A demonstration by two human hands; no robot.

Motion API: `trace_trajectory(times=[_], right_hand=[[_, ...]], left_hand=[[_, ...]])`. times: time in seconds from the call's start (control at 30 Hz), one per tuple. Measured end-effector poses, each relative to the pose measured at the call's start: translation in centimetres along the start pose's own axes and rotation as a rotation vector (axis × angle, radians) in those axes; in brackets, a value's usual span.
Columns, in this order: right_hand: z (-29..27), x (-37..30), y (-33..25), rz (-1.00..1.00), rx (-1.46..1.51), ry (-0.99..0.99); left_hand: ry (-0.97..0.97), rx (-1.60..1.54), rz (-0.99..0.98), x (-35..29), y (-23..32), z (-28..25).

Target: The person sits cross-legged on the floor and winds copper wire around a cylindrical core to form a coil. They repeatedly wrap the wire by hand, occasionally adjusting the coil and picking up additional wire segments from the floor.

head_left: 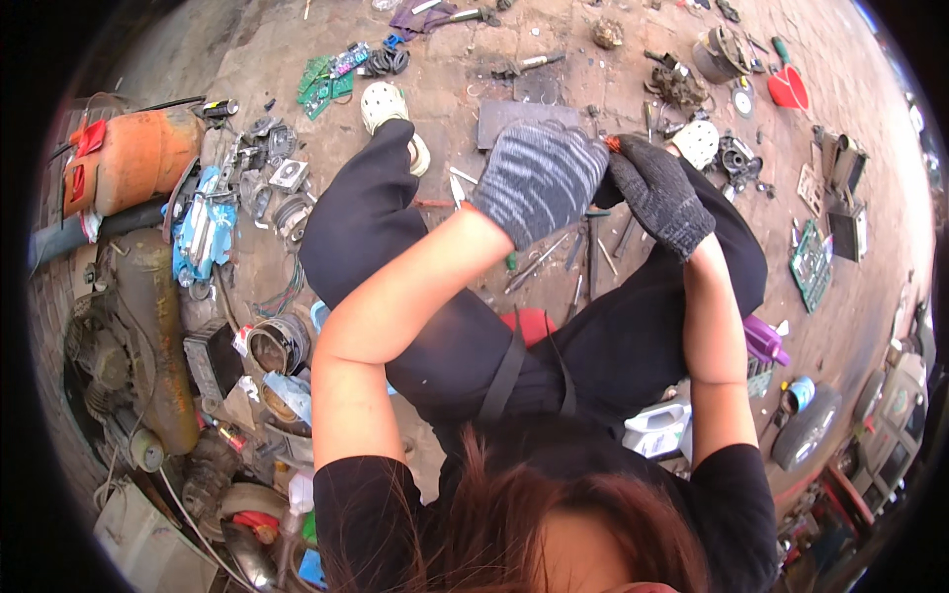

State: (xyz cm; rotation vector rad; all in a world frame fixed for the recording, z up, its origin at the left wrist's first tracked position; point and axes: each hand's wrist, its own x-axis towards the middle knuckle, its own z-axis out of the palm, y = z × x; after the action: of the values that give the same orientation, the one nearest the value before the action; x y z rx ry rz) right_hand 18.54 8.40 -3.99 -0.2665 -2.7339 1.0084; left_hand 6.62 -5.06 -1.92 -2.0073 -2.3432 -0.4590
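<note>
My left hand (550, 178), in a grey-and-white streaked glove, is closed with its back toward me, hiding whatever its fingers hold. Against it, my right hand (660, 193) wears a dark grey glove; its fingers are bent and closed at a small copper-orange piece (614, 144). That piece shows only as a bit between the two hands, so its kind is unclear. Both hands are raised between my knees, above a flat dark metal plate (494, 128) on the ground. Screwdrivers and other hand tools (537, 265) lie on the ground below my hands.
An orange gas cylinder (148, 158) lies at the left among metal parts and cans. Green circuit boards (321, 84) are at the far left, another circuit board (813, 267) at the right. A red scoop (788, 87), a white jug (657, 430) and a purple bottle (766, 341) stand around me.
</note>
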Motion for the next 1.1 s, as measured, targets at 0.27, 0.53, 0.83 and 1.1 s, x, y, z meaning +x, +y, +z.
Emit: trace_trajectory(times=[0.27,0.53,0.83,1.1], right_hand=[[1.1,0.4,0.9,0.027,-0.044,-0.197],[0.0,0.7,1.5,0.601,1.131,0.057],[-0.8,1.1,1.6,0.746,1.567,0.256],[-0.2,0.5,2.0,0.707,1.557,0.305]], left_hand=[[-0.080,0.084,0.113,0.6,-1.5,2.4],[0.285,-0.443,-0.099,1.8,-3.8,2.0],[0.129,-1.132,-0.149,1.1,-1.3,4.1],[0.028,-1.253,-0.144,1.8,-0.6,2.2]])
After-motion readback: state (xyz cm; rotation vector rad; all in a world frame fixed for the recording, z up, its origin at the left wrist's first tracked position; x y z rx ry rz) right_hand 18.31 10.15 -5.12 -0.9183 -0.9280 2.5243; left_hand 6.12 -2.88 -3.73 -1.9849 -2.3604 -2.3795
